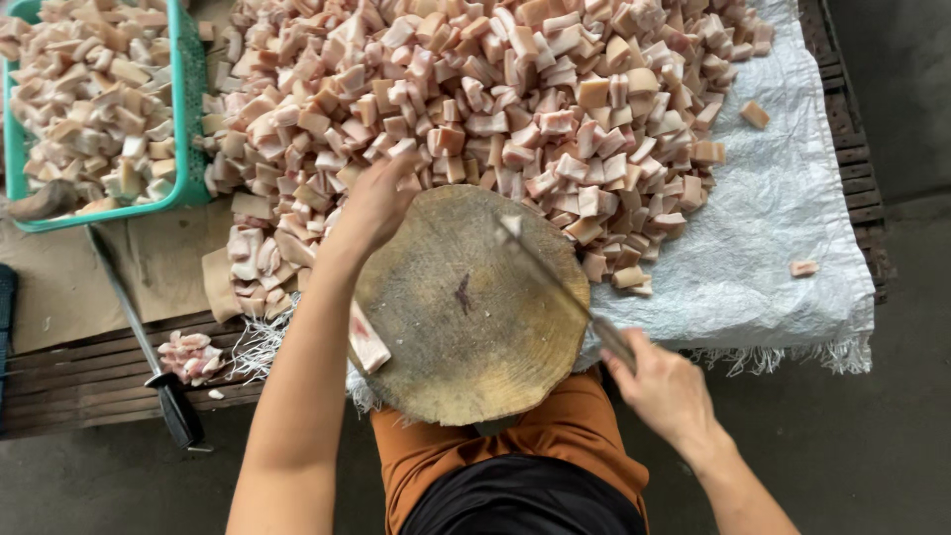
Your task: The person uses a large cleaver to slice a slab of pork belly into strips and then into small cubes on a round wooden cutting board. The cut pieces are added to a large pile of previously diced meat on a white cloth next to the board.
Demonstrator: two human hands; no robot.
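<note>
A round wooden chopping block (466,327) stands in front of me, its top bare. My right hand (662,384) grips the handle of a cleaver (555,282), whose blade reaches over the block's right side. My left hand (374,203) is at the block's far left edge, fingers bent among cut pork pieces, though what it holds is hidden. A large heap of cubed pork belly (495,99) lies just beyond the block. One strip of pork (368,340) rests against the block's left side.
A white woven sheet (783,228) lies under the heap on a wooden pallet (89,376). A green plastic basket (188,119) of pork cubes sits at far left. A dark-handled sharpening rod (149,347) lies on the pallet beside a small pork pile (188,357).
</note>
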